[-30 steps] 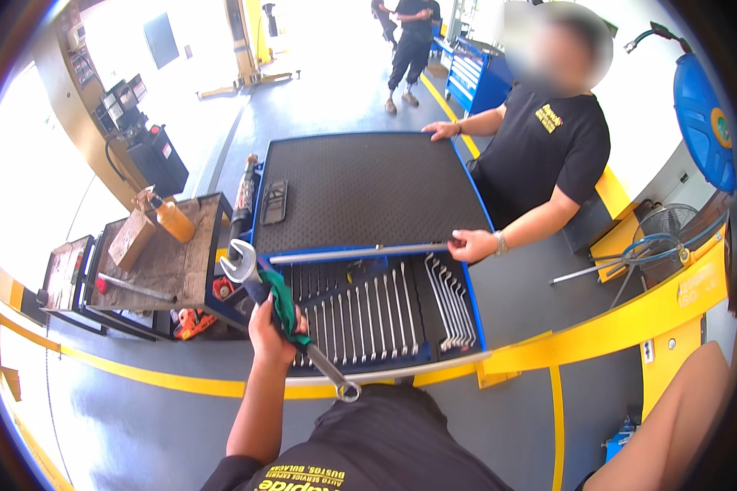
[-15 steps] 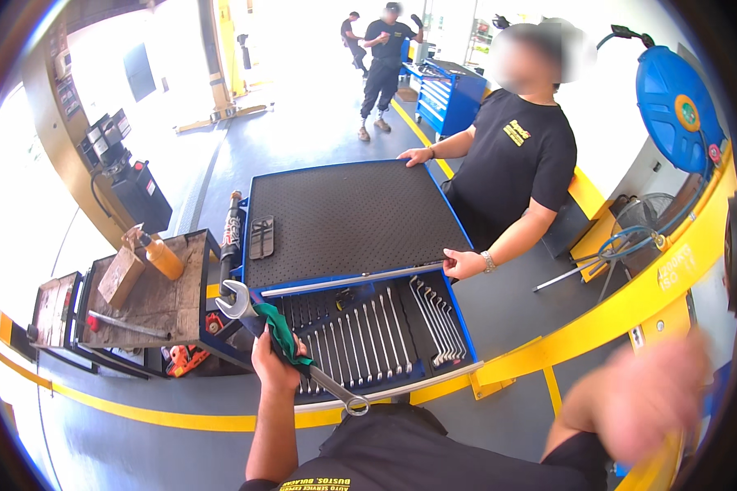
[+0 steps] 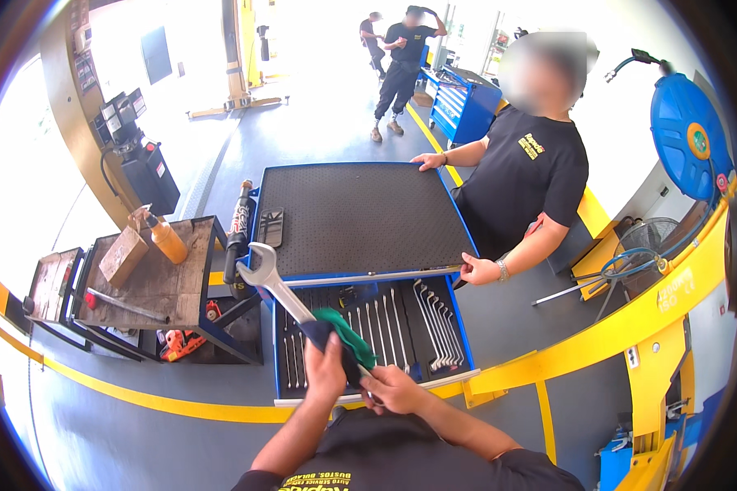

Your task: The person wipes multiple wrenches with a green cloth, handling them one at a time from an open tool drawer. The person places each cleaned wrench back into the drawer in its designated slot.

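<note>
A large combination wrench (image 3: 288, 296) is held over an open tool drawer (image 3: 463, 329), its open jaw tilted up to the far left. My left hand (image 3: 324, 375) is closed around the middle of its shaft, with a green and dark cloth (image 3: 345, 331) wrapped there. Closed on the lower end of the wrench is my right hand (image 3: 393, 390), which mostly covers the ring end. Beneath, several silver wrenches (image 3: 439, 327) lie in rows in the drawer's dark tray; my hands and the cloth hide part of them.
Across the blue cabinet, a co-worker (image 3: 524, 164) rests both hands on its black mat top (image 3: 360, 217). A small tray (image 3: 271, 229) lies there. Left stands a worn cart (image 3: 180, 278) with a spray bottle (image 3: 166, 239) and block (image 3: 124, 256). A yellow beam (image 3: 581, 352) curves along the right.
My right hand has come in from the far right and closed on the wrench's lower end. My left hand has shifted right with the wrench and cloth.
</note>
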Demonstrator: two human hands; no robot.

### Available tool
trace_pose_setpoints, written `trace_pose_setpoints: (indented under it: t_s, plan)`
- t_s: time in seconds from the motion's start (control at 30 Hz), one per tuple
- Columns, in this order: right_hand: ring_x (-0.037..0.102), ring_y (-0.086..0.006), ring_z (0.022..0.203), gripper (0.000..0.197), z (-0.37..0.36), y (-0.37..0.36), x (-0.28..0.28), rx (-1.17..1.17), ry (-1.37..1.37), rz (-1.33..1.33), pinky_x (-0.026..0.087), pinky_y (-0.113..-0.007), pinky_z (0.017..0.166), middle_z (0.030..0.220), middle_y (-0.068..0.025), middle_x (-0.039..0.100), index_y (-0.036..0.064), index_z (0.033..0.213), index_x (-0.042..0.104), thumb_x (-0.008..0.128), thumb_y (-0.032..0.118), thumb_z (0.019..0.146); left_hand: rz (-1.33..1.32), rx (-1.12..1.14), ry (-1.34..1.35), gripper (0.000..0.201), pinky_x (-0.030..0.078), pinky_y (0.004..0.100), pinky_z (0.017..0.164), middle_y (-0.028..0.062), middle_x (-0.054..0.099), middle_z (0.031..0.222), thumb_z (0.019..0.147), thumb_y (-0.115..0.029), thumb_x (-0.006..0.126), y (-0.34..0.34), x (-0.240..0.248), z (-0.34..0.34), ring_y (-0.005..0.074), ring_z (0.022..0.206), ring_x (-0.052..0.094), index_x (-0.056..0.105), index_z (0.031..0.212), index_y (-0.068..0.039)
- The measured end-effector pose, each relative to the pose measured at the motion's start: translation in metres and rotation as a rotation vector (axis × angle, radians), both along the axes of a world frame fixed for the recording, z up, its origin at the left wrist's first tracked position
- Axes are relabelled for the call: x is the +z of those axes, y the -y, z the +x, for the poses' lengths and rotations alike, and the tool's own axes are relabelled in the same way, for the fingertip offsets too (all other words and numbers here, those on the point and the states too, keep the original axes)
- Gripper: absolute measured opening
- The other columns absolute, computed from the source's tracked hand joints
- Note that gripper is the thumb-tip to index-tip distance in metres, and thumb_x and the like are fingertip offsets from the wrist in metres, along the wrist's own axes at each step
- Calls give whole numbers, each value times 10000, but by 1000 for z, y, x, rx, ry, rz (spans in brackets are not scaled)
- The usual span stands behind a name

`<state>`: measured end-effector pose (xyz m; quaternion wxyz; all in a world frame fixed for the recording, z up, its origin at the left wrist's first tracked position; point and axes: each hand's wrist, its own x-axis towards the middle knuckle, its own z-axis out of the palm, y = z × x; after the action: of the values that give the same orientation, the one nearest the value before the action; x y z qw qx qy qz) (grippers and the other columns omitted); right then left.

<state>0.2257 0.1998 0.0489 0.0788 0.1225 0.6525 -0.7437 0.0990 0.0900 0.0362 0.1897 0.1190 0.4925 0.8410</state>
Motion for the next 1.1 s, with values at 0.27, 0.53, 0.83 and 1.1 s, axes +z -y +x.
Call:
trace_pose_setpoints:
  t_s: [0.27,0.53,0.83,1.1]
  plan:
    - [567,-82,524,215,4,13,-11,47,-68,340,454,-249,500,684,-21,633,26,951,616,541,202,1049,198,528,258,169,575,334,526,37,668,821,1054,-257,562,8,23,-118,179,648,672,609,1058,-95]
    - [544,-94,520,229,7,14,-17,17,32,-94,433,-244,488,684,-42,614,20,964,599,532,216,1060,133,301,205,113,547,294,546,17,667,830,1036,-184,602,-8,22,-78,146,654,659,614,1102,-93]
    - [637,-200,554,228,22,1,33,86,-44,465,492,-330,550,661,-72,661,19,902,634,585,207,1022,314,470,11,80,612,323,675,73,696,943,1003,-72,636,51,28,-145,181,794,707,612,1067,-30]
    - [641,-201,555,222,40,-17,28,75,-40,552,496,-350,567,636,-65,656,29,892,673,617,215,1001,345,-35,87,529,512,371,945,136,667,1198,1074,-420,390,92,66,-127,235,1085,644,570,1328,8]
